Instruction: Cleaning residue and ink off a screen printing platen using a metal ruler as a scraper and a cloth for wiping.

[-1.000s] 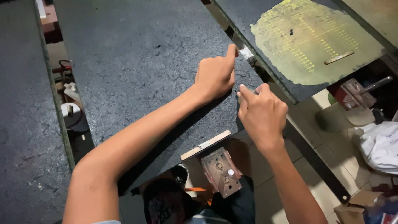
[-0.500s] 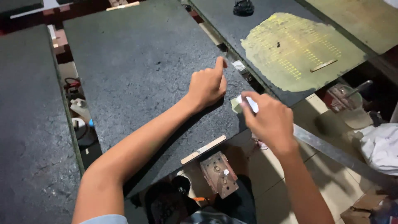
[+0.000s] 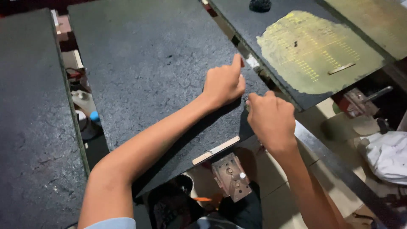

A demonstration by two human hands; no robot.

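My left hand [image 3: 224,82] rests on the dark grey stone slab [image 3: 161,63] near its right edge, fingers curled and one digit pointing up. My right hand [image 3: 271,118] sits just right of it at the slab's near right corner. It is curled into a fist, and the small white piece it holds is almost hidden under the fingers. Another small white piece [image 3: 253,62] lies in the gap between this slab and the yellow-stained slab [image 3: 313,51].
A pale wooden strip [image 3: 216,150] lies along the slab's near edge above a metal bracket block [image 3: 231,177]. A second dark slab [image 3: 29,127] lies to the left, with bottles in the gap [image 3: 85,112]. White cloth [image 3: 388,157] lies at the right.
The view has shifted slightly. My right hand has closed over the small white piece that showed between its fingers half a second ago. My left hand stays on the slab edge.
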